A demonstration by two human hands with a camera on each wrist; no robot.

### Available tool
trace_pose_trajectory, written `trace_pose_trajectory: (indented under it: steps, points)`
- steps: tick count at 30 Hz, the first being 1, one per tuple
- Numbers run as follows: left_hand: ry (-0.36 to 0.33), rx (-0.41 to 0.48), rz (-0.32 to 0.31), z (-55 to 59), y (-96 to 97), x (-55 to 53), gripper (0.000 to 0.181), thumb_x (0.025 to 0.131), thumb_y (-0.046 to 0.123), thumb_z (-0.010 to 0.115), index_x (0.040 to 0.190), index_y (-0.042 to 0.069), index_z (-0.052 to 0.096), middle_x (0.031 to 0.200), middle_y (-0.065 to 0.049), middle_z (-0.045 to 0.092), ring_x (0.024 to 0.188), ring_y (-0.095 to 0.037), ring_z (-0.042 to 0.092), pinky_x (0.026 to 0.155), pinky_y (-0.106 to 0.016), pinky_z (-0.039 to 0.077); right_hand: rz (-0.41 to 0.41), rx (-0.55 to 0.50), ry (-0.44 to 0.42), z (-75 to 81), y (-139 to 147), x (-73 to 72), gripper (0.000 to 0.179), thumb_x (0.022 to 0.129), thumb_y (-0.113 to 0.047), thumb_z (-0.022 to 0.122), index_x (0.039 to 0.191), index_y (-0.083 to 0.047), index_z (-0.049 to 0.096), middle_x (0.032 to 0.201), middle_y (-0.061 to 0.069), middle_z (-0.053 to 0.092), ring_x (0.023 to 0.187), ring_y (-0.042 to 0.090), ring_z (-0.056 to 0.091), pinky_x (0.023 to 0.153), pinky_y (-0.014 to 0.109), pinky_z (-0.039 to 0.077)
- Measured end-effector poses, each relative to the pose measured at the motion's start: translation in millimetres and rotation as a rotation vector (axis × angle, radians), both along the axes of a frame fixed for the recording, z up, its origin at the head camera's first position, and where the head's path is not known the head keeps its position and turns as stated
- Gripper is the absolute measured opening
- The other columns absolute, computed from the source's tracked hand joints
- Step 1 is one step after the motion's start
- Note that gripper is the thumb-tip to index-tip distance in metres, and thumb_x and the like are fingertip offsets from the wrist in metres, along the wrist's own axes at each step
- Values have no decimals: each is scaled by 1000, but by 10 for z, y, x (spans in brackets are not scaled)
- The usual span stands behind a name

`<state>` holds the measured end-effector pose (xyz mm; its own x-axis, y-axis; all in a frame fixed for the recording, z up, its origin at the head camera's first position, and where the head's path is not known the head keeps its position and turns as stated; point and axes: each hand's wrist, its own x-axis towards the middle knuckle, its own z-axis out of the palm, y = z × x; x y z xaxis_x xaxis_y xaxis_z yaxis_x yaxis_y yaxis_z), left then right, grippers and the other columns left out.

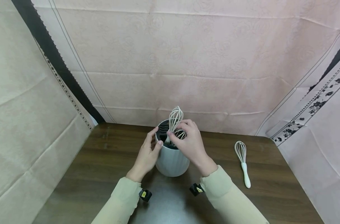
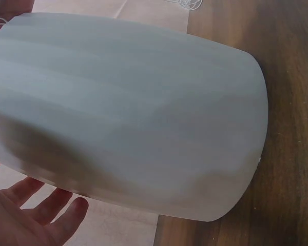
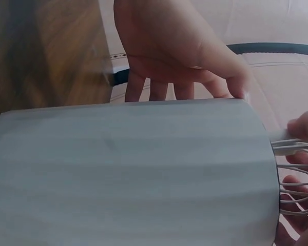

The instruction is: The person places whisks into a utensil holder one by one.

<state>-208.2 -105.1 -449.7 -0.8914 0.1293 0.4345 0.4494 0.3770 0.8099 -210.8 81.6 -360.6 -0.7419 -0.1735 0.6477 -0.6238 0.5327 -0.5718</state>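
Observation:
A white utensil holder (image 1: 172,163) with a black slotted insert (image 1: 163,128) stands upright on the table. My left hand (image 1: 147,153) holds its left side, thumb near the front rim; in the right wrist view the fingers of that left hand (image 3: 169,56) lie along the wall. Between thumb and fingers, my right hand (image 1: 193,143) pinches a white whisk (image 1: 175,115) just below its wires. This whisk is upright over the holder's opening, its handle down at the insert. Another whisk (image 1: 181,133) stands in the holder, partly covered by my right hand.
A third white whisk (image 1: 244,165) lies on the brown wooden table (image 1: 108,174), to the right of the holder, its handle toward me. Pale cloth (image 1: 186,56) hangs behind the table and along both sides.

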Motion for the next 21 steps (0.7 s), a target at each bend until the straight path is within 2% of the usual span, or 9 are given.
trace_pose_trajectory:
  steps: [12,17,21]
  points:
    - [15,7,-6,-10,3,-12,54,103,35,46,152,28,24,148,-4,36,125,-27,46,100,-51,42,-26,94,54,36,23,11,24,77,-32,81,83,-12,70,110,4,60,102,21,52,91,44,37]
    - [11,15,-7,-5,11,-6,54,103,36,45,152,30,24,145,-5,40,123,-25,47,99,-49,44,-28,110,31,34,28,24,32,77,-36,81,92,-10,71,112,2,60,104,21,52,94,46,35]
    - [5,7,0,0,12,1,54,102,37,46,152,31,24,145,-5,40,124,-23,48,99,-47,44,-25,110,14,29,36,30,45,77,-40,80,106,-8,70,116,2,60,105,21,51,94,44,35]
